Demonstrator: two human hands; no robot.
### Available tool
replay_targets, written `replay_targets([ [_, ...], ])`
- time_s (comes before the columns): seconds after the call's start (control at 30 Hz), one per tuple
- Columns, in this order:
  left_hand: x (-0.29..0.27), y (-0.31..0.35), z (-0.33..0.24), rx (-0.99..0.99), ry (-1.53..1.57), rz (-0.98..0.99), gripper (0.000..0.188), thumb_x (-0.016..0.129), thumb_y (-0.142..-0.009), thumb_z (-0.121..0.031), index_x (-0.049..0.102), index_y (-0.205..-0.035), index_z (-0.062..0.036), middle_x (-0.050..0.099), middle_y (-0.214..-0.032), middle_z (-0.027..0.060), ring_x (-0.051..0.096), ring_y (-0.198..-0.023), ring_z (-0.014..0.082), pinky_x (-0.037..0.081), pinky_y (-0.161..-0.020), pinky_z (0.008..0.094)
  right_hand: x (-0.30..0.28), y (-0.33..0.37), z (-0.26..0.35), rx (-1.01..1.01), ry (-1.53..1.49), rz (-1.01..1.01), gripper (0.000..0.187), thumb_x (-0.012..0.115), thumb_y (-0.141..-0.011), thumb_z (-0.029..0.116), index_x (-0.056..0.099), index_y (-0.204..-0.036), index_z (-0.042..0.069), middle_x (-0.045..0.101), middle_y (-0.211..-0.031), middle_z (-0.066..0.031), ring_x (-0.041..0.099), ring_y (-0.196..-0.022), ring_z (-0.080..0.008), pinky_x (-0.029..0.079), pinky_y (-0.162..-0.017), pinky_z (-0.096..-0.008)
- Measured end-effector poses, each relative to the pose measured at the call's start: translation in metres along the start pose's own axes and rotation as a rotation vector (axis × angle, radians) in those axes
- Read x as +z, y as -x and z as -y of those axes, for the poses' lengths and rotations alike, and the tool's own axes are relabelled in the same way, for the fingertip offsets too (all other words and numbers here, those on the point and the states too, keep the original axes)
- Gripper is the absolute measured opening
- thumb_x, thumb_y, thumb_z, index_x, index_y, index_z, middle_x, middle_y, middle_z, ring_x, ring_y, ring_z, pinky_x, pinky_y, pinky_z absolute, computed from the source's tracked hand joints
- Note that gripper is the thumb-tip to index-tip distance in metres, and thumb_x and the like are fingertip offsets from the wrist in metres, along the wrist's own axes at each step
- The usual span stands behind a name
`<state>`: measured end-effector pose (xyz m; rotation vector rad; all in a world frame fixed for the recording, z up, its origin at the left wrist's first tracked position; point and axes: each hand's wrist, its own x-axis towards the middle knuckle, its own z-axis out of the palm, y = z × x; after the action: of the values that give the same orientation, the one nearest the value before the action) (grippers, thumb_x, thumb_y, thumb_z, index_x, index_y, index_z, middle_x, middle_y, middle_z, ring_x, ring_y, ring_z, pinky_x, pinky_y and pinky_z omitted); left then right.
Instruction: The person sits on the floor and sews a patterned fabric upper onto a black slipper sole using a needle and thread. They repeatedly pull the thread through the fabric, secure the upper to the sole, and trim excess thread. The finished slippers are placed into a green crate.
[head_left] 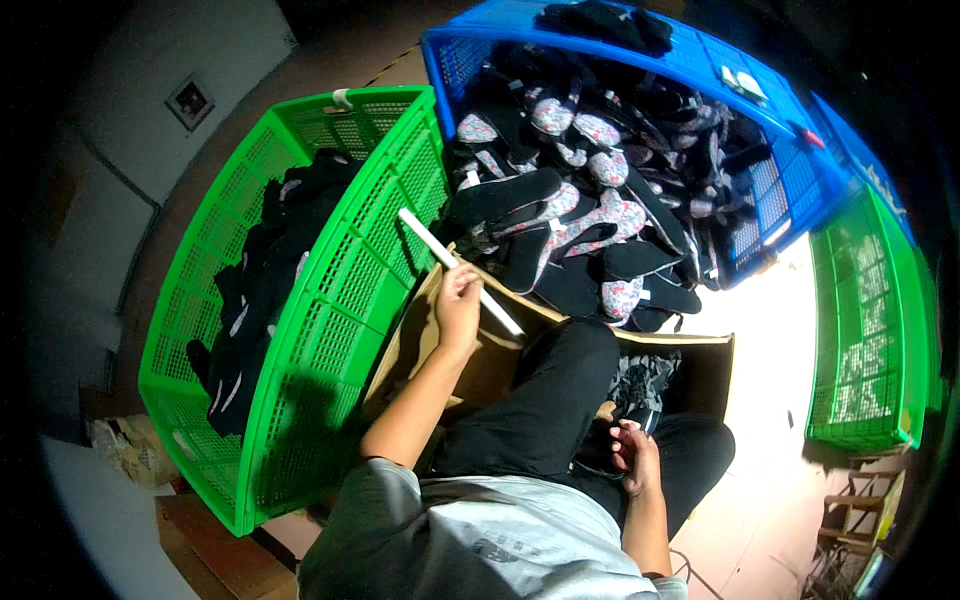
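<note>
My left hand (458, 298) is closed around the middle of a long, straight white stick (428, 238), which slants down to the right over an open cardboard box (405, 345). Between my knees rests my right hand (636, 455), its fingers curled. What it grips, if anything, is hard to make out in the shadow of my dark trousers. Dark crumpled scraps (645, 380) lie in the box just beyond it. Ahead, a heap of floral-patterned slippers with black soles (610, 215) fills a large blue crate (800, 195) and spills toward the box.
At my left stands a tall green mesh crate (345, 300) holding black pieces, several with pale edges. Another green crate (860, 330) is at the far right, beyond a brightly lit patch of floor (770, 370). A wooden rack (860, 510) sits at the lower right.
</note>
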<state>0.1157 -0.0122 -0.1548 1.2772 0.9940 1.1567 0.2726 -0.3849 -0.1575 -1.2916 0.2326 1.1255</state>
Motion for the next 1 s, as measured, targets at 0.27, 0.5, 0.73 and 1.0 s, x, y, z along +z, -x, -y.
replay_targets([
  [0.27, 0.072, -0.013, 0.049, 0.254, -1.117, 0.368, 0.054, 0.075, -0.079, -0.033, 0.058, -0.123, -0.0083, 0.051, -0.129, 0.0168, 0.046, -0.122, 0.0388, 0.039, -0.103, 0.047, 0.006, -0.002, 0.007, 0.05, 0.055, -0.018, 0.024, 0.058, -0.096, 0.031, 0.061, -0.11, 0.011, 0.07, -0.092, -0.0038, 0.06, -0.065, -0.0102, 0.037, -0.047, -0.0218],
  [0.5, 0.099, -0.047, 0.077, 0.031, -1.518, 0.506, 0.078, 0.074, -0.083, -0.036, 0.037, -0.146, -0.0107, 0.048, -0.131, 0.0216, 0.053, -0.118, 0.0371, 0.044, -0.101, 0.044, 0.003, -0.008, 0.006, 0.062, 0.033, 0.007, 0.023, 0.056, -0.098, 0.028, 0.061, -0.111, 0.011, 0.071, -0.094, -0.0044, 0.062, -0.066, -0.01, 0.037, -0.047, -0.0221],
  [0.73, 0.08, -0.048, 0.084, 0.459, -1.263, 0.275, 0.048, 0.073, -0.082, -0.025, 0.061, -0.126, -0.0101, 0.055, -0.134, 0.0161, 0.059, -0.105, 0.0388, 0.049, -0.092, 0.0455, 0.008, -0.004, 0.011, 0.067, 0.046, -0.002, 0.021, 0.056, -0.097, 0.027, 0.06, -0.108, 0.011, 0.07, -0.092, -0.0043, 0.06, -0.066, -0.0102, 0.04, -0.05, -0.0221],
  [1.0, 0.054, -0.058, 0.008, 0.684, -0.836, 0.202, 0.035, 0.074, -0.081, -0.016, 0.064, -0.111, -0.0039, 0.066, -0.111, 0.0141, 0.063, -0.096, 0.0376, 0.051, -0.084, 0.0444, 0.006, -0.004, 0.009, 0.06, 0.064, 0.032, 0.02, 0.054, -0.098, 0.025, 0.06, -0.109, 0.01, 0.07, -0.093, -0.0031, 0.06, -0.067, -0.0098, 0.038, -0.051, -0.023],
])
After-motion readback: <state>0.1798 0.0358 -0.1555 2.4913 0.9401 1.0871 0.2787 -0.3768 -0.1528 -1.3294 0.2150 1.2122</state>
